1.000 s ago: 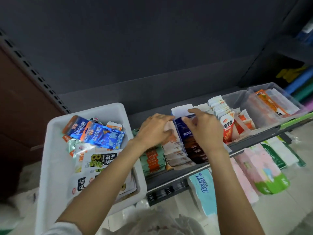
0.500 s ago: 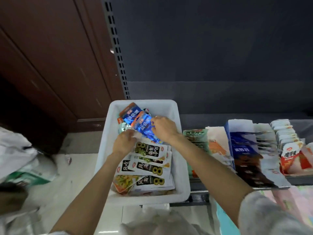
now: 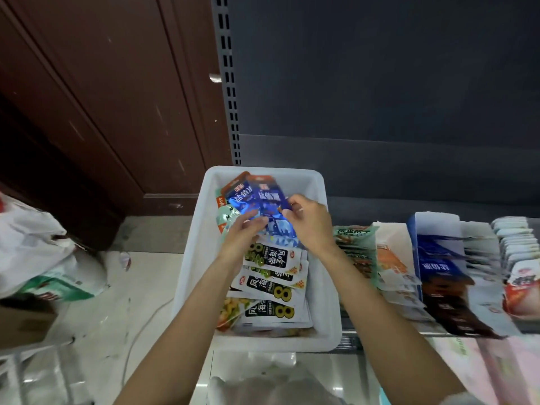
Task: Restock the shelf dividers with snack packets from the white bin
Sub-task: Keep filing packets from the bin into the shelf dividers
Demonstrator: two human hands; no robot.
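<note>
The white bin (image 3: pixel 193 267) sits at the shelf's left end, full of snack packets. Blue packets (image 3: pixel 260 198) with orange tops lie fanned at the bin's far end. My left hand (image 3: pixel 241 239) holds their lower left edge, and my right hand (image 3: pixel 308 225) pinches their right edge. Below my hands lie several white and black packets (image 3: pixel 270 290) marked with a yellow 8. To the right, the shelf dividers (image 3: pixel 413 247) hold rows of green, orange and white, and dark blue packets (image 3: pixel 438 261).
A grey perforated upright (image 3: pixel 229 83) and dark back panel rise behind the bin. A brown wooden panel (image 3: pixel 102 97) stands at left. White plastic bags (image 3: pixel 38 247) and a cardboard box (image 3: pixel 26 323) lie on the pale floor. More packets (image 3: pixel 517 252) fill the far right.
Both hands left the dark blue row in the dividers and moved left into the white bin. They now hold the blue packets, lifted and fanned a little more than half a second ago.
</note>
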